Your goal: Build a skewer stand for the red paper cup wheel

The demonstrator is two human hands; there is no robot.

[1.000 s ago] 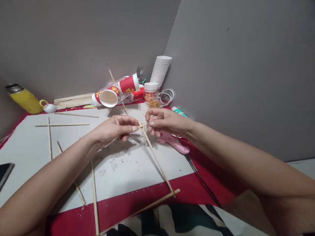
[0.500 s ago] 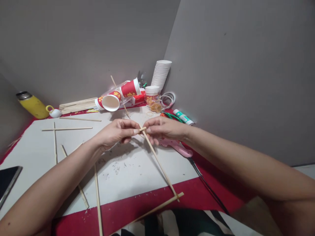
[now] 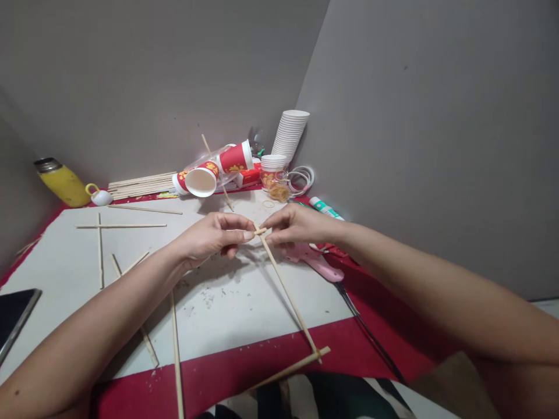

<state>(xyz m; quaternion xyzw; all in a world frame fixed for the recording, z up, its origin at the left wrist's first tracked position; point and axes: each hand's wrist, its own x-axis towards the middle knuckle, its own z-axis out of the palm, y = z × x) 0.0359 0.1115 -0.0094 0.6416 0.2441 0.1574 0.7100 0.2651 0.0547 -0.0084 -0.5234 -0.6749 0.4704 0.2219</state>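
Item, nearest us: a black-and-white patterned cloth (image 3: 314,398) at the lower edge.

Item: a cross stick (image 3: 288,369) over the red cloth (image 3: 244,364), meeting the lower end of the long stick (image 3: 290,297).

Item: the long stick, which runs up and to the left over the white sheet (image 3: 227,314) to the hands. Its upper end is raised off the sheet.

Item: loose sticks (image 3: 176,349) on the sheet at left, one passing under the left forearm, and a dark phone (image 3: 13,317) at the left edge.

Item: our left hand (image 3: 213,235), thumb and forefinger pinched shut on the long stick's upper end, where a short stub (image 3: 261,231) crosses it.

Item: our right hand (image 3: 297,227), its fingertips closed on the same joint from the other side.

Item: a pink glue gun (image 3: 317,265) just beneath the right hand, its black cable (image 3: 371,340) trailing toward us.

Item, farther: a glue stick (image 3: 325,208), rubber bands (image 3: 277,191), red paper cups (image 3: 213,171) on their sides and a bundle of sticks (image 3: 140,183).

Item, by the wall: a yellow bottle (image 3: 63,183) and a stack of white cups (image 3: 290,134).
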